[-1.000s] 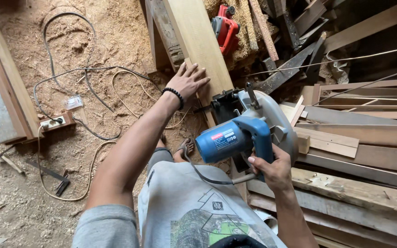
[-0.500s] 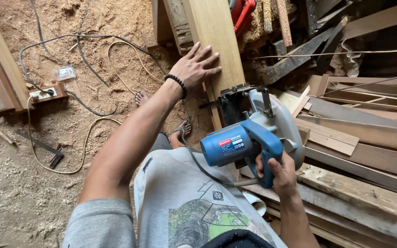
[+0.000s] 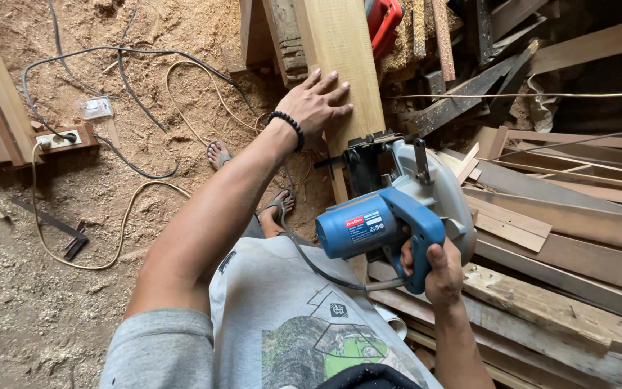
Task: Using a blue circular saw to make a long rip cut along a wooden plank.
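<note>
Seen from above, looking down the person's own body: nearest is a grey printed shirt (image 3: 289, 338) covering the chest and lap.

Just beyond it, on the right, the right hand (image 3: 437, 270) is clenched around the rear handle of a blue circular saw (image 3: 390, 220), its fingers (image 3: 437, 257) wrapped tightly about the grip. The saw has a blue motor housing, a silver blade guard and a black front base. A grey cord (image 3: 318, 270) loops from the handle back toward the shirt. The front of the saw sits at the near end of a long pale wooden plank (image 3: 343, 54), which runs away from the person toward the top of the view.

The bare left arm stretches forward across the middle. The left hand (image 3: 314, 104), with a black beaded bracelet (image 3: 287, 124) at the wrist, lies flat on the plank with fingers spread and released, pressing on the wood rather than gripping it, a little beyond the saw.

Below the arm, two feet in sandals (image 3: 278, 209) stand on a floor (image 3: 73, 302) thick with sawdust.

To the right, a pile of loose boards and offcuts (image 3: 563, 238) lies stacked beside the saw.

Farther left on the floor, pale and dark cables (image 3: 131, 173) trail across the sawdust to a small power strip on a wooden block (image 3: 62, 137). At the far top, beside the plank, part of a red power tool (image 3: 383, 21) shows among more timber.
</note>
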